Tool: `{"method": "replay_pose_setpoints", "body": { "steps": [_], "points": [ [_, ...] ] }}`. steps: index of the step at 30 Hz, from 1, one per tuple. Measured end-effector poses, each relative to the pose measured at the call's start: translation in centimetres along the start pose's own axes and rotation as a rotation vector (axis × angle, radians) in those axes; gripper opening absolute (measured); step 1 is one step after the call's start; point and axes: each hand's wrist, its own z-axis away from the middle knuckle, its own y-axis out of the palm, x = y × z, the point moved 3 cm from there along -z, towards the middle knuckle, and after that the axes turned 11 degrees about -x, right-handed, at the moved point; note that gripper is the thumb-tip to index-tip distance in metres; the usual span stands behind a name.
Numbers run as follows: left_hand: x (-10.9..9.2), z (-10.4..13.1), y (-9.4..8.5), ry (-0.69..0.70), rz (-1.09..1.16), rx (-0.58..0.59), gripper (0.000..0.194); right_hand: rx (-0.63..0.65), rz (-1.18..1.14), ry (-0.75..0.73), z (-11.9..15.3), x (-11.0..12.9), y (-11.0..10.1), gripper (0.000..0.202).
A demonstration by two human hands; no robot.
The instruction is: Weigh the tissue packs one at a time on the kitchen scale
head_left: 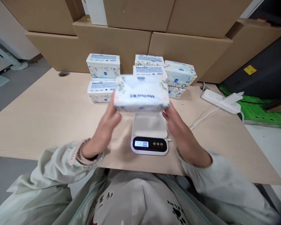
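Observation:
A pack of tissues [141, 93] with a floral wrapper is held up between my two hands, slightly blurred by motion. My left hand [105, 126] grips its left end, and my right hand [178, 128] grips its right end. Below and nearer to me sits a white digital scale [150, 145], its display reading 0.0 and its plate partly hidden by the pack. Behind the held pack, more tissue packs stand on the table: a stack of two at the left [103, 70] and a group of several at the right [180, 75].
Large cardboard boxes [121, 40] form a wall along the back of the wooden table [49, 118]. A white power strip [221, 101] lies at the right, with a cable running toward the scale. A green crate [264, 109] is beyond the table's right edge.

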Motion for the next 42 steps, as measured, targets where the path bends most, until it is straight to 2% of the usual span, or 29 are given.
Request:
{"method": "replay_pose_setpoints", "body": {
  "steps": [2,4,6,9,11,15,17,20,23,31,42],
  "points": [
    [0.5,2.2,2.4,-0.126,0.028,0.093,0.070,-0.074,0.039,0.003,3.1,-2.1,-1.5,0.075],
    [1.6,3.6,3.8,-0.192,0.038,0.151,0.074,-0.118,0.038,0.019,4.8,-4.4,-2.0,0.073],
    [2.9,4.4,4.4,-0.219,0.028,0.174,0.076,-0.156,0.012,0.036,5.1,-6.5,-2.3,0.072],
    [4.7,4.9,4.3,-0.209,-0.010,0.171,0.073,-0.251,0.000,0.020,4.2,-8.9,-2.8,0.067],
    [5.5,4.8,3.9,-0.165,-0.023,0.099,0.070,-0.369,-0.003,-0.026,3.3,-9.7,-3.6,0.058],
    [6.5,4.4,2.7,-0.123,0.014,-0.187,0.062,-0.660,-0.047,-0.116,2.0,-10.0,-5.1,0.046],
    [6.8,4.2,2.3,-0.147,0.038,-0.281,0.057,-0.728,-0.057,-0.110,1.8,-10.1,-5.4,0.046],
    [6.8,3.9,2.0,-0.182,0.080,-0.354,0.052,-0.738,-0.055,-0.082,2.0,-10.4,-5.4,0.045],
    [6.5,3.6,1.9,-0.203,0.105,-0.379,0.048,-0.740,-0.065,-0.068,2.2,-10.7,-5.5,0.045],
    [6.0,3.3,1.7,-0.256,0.111,-0.394,0.046,-0.792,-0.061,-0.042,2.0,-11.1,-5.8,0.044],
    [5.7,3.0,2.2,-0.318,0.146,-0.388,0.042,-0.712,0.070,-0.030,2.2,-11.4,-6.1,0.025]
  ]
}}
